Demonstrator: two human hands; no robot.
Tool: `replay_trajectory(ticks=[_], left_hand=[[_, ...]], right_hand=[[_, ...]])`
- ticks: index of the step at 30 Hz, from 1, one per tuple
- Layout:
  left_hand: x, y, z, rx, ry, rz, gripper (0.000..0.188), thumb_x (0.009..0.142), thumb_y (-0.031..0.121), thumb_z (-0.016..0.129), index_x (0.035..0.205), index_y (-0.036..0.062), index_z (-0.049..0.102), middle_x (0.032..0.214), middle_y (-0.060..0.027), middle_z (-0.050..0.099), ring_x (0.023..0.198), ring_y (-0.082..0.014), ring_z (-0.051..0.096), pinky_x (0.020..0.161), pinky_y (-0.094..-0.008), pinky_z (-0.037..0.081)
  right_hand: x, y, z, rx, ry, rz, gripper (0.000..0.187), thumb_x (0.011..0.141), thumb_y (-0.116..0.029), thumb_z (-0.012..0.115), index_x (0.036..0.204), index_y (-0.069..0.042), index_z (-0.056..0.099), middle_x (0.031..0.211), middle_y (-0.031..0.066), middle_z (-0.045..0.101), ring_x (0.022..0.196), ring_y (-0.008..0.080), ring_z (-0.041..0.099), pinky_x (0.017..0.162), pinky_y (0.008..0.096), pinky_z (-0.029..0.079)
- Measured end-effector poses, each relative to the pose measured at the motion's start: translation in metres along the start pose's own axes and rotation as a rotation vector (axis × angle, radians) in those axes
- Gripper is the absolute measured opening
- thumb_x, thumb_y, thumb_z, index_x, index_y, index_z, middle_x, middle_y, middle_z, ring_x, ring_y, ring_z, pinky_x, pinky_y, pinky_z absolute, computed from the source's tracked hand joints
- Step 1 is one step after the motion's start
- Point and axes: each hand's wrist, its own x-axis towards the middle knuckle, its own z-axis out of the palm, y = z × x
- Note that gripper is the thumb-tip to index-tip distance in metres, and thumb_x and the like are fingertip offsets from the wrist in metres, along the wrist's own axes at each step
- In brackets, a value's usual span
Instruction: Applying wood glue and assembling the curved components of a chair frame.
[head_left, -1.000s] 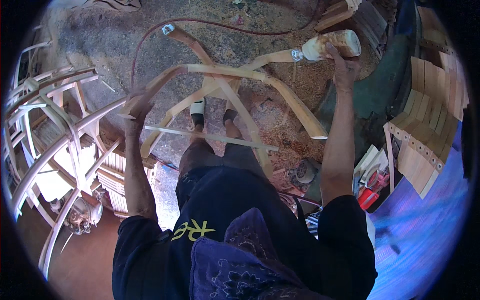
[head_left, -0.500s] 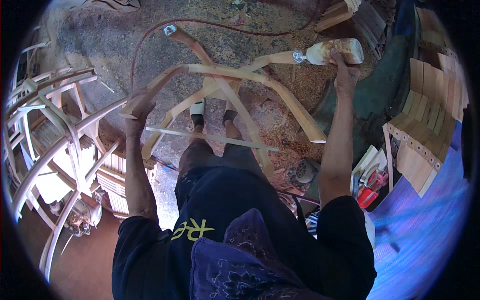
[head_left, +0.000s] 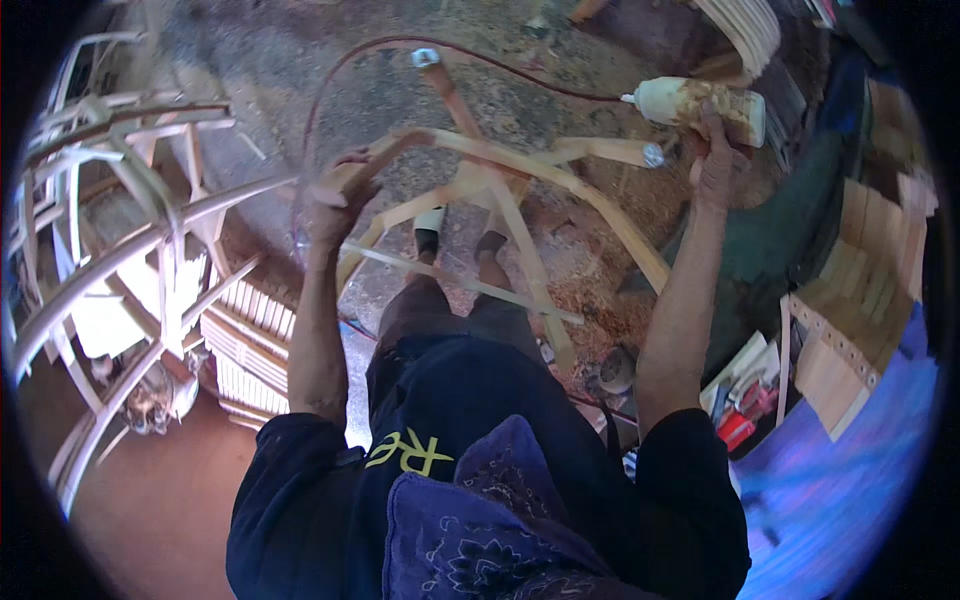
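A bare wooden chair frame [head_left: 520, 190] is held upside down in front of me, its legs pointing away with pale caps on the ends. My left hand [head_left: 338, 205] grips a curved rail at the frame's left corner. My right hand [head_left: 722, 145] is shut on a dirty white glue bottle [head_left: 700, 100], its nozzle pointing left, just above and right of a capped leg end [head_left: 652, 155]. My feet [head_left: 455, 235] stand on the floor under the frame.
Several unfinished curved wooden frames [head_left: 120, 250] are stacked at the left. Wooden boards and slats [head_left: 850, 310] lie at the right, with small red and white items [head_left: 745, 400] near them. A red hose [head_left: 420, 50] loops across the sawdust-covered floor.
My right hand has lifted the glue bottle slightly up and to the right, away from the capped leg end. My left hand keeps its grip while the frame tilts a little.
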Motion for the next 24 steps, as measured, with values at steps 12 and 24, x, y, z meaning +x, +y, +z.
replay_trajectory(ticks=[12,24], left_hand=[[0.011,0.01,0.002,-0.295,0.021,-0.063,0.041,0.073,0.005,0.082,0.109,0.0086,0.063,0.115,-0.0062,0.065,0.107,-0.0175,0.061,0.092,-0.0329,0.048],[0.009,0.003,0.004,-0.332,0.064,0.011,0.049,0.066,0.007,0.082,0.11,0.0101,0.062,0.11,-0.0054,0.064,0.106,-0.0231,0.061,0.095,-0.0351,0.047]], right_hand=[[-0.046,0.045,0.234,0.182,-0.536,-0.048,0.038,0.074,-0.003,0.083,0.108,-0.003,0.066,0.1,0.0046,0.07,0.085,0.0138,0.069,0.074,0.0309,0.058],[-0.036,0.085,0.275,0.118,-0.52,-0.073,0.044,0.072,-0.007,0.085,0.11,-0.001,0.064,0.103,0.0054,0.068,0.086,0.0149,0.068,0.073,0.0299,0.058]])
